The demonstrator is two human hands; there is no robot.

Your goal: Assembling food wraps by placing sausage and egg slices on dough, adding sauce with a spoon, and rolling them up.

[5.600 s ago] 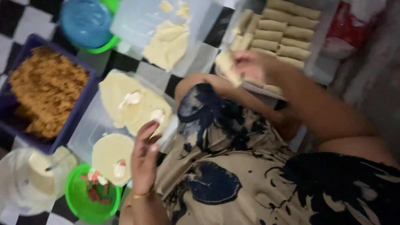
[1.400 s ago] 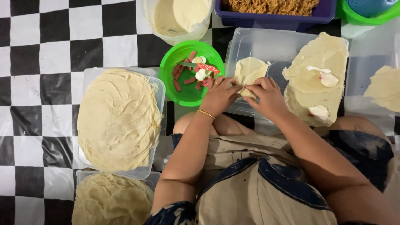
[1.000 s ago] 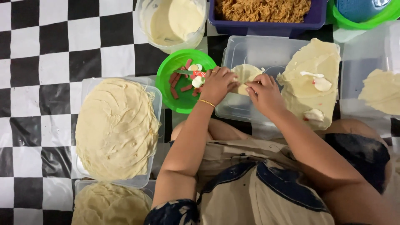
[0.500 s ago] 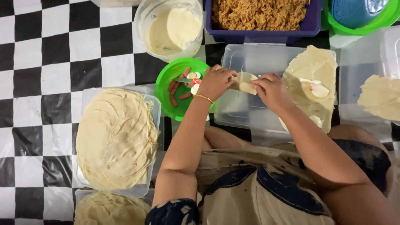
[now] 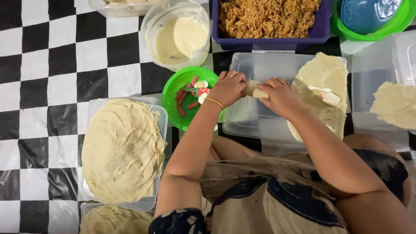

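Observation:
My left hand (image 5: 227, 88) and my right hand (image 5: 277, 94) both grip a small rolled pale wrapper (image 5: 253, 90), held between them over a clear plastic lid (image 5: 255, 117). A gold bracelet circles my left wrist. Just right of my right hand lies a flat wrapper sheet (image 5: 323, 82) with a few filling pieces on it. Left of my left hand sits a green bowl (image 5: 173, 93) holding sausage strips and egg slices.
A clear tub with a stack of round wrappers (image 5: 123, 149) stands at the left, another below it. At the top are a tub of pale batter (image 5: 177, 37), a purple box of fried noodles (image 5: 268, 17) and a green bowl with a blue strainer (image 5: 372, 17). Another wrapper (image 5: 396, 104) lies at far right.
The flat small wrapper under my hands has been rolled up into a tight roll. The view has drifted, so the containers sit lower in the frame.

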